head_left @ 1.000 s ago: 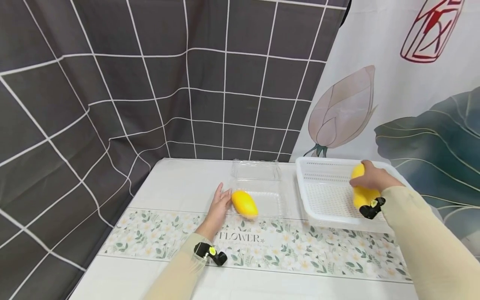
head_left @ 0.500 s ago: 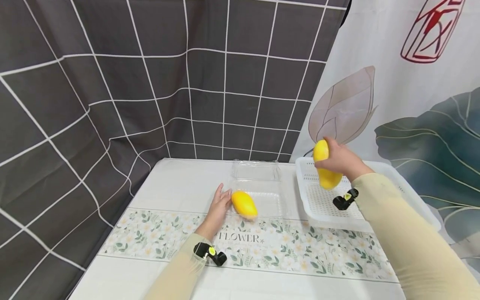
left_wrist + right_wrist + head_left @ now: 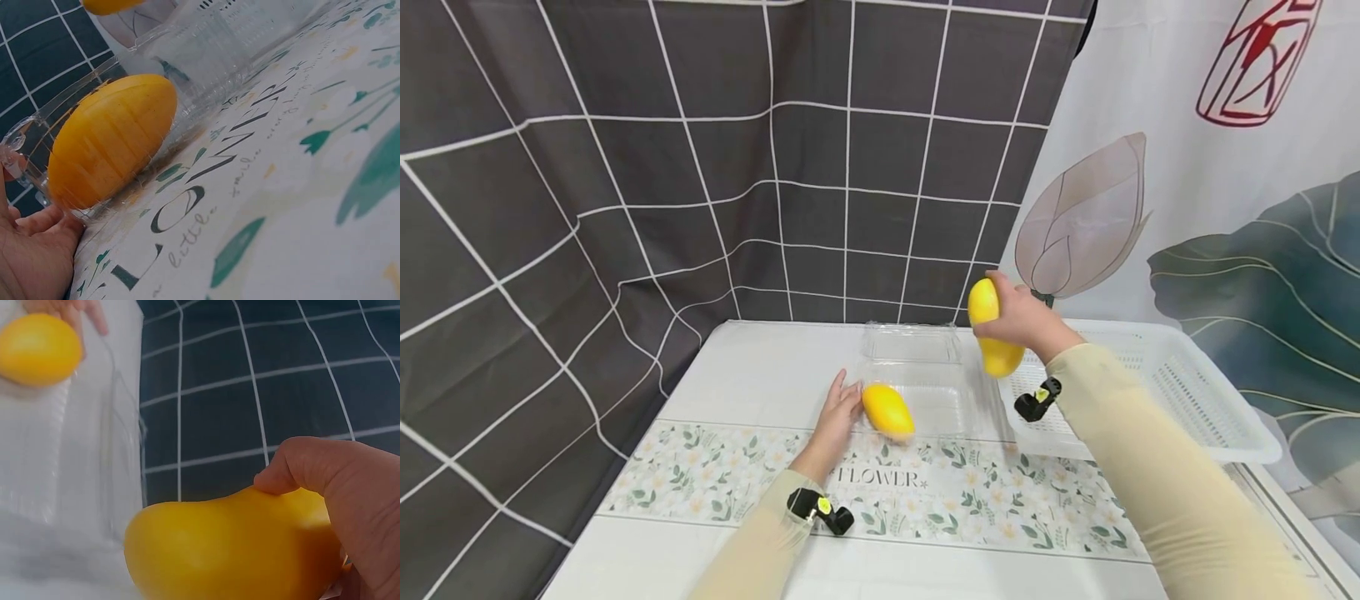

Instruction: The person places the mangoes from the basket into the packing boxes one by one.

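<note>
My right hand grips a yellow mango in the air, between the clear clamshell box and the white basket. Close up in the right wrist view, the thumb lies on top of this mango. A second mango lies in the left part of the open clear plastic clamshell box, seen through its wall in the left wrist view. My left hand rests against the box's left side, its fingers fairly straight and touching the plastic.
A white perforated plastic basket stands to the right of the box, partly hidden by my right arm. The box's lid lies back toward the dark grid curtain. A floral band crosses the white table cover.
My right hand has lifted the mango out of the white basket and carried it left toward the clear box. The left hand and the mango in the box have stayed in place.
</note>
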A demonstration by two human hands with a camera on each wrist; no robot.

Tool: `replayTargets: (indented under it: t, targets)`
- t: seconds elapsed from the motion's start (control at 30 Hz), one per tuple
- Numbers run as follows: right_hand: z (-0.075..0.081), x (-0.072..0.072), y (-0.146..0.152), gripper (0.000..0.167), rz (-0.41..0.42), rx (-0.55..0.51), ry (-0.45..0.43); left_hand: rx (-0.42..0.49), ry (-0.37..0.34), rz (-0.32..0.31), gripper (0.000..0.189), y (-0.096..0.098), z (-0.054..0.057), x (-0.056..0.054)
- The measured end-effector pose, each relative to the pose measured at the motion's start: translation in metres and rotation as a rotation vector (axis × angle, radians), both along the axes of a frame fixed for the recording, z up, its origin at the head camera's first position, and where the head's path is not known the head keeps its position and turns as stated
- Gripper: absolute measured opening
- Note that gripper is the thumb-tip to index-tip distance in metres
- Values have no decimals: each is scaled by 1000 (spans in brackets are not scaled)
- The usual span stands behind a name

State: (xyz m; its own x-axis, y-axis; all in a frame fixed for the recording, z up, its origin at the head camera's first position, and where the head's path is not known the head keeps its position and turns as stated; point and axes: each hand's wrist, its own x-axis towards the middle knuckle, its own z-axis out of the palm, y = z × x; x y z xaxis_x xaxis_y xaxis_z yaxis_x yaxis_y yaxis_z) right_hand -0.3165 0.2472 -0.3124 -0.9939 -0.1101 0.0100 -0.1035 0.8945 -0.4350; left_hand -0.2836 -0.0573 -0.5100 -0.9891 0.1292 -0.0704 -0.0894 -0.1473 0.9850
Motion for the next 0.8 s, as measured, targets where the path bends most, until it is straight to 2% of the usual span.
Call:
replayTargets:
  t: [0.43, 0.8]
  targets:
    - [-26, 2, -42, 101, 42, -1, 10, -2, 2, -3, 68, -1, 0, 1]
    - [-50, 4, -61, 102, 87, 47, -42, 18, 16, -9, 68, -1, -2, -1]
